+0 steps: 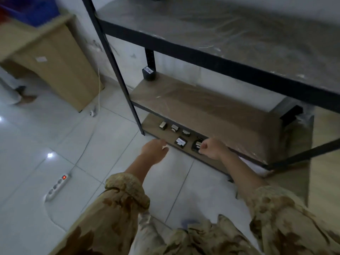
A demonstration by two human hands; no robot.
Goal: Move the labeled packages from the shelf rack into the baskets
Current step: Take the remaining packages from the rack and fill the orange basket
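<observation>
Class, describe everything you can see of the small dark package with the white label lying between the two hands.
The small dark package is flat and rectangular, with a white label on top, print unreadable. It lies near the front edge of the lowest brown wooden shelf board. The left hand and right hand flank it without touching.

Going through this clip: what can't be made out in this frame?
Head view only:
1. Labels on the packages: too small and blurred to read.
2. The right hand: its curled fingers hide whether it grips the rightmost package.
3. The baskets: not in frame.
4. Back of the bottom shelf: hidden by the shelf above.
</observation>
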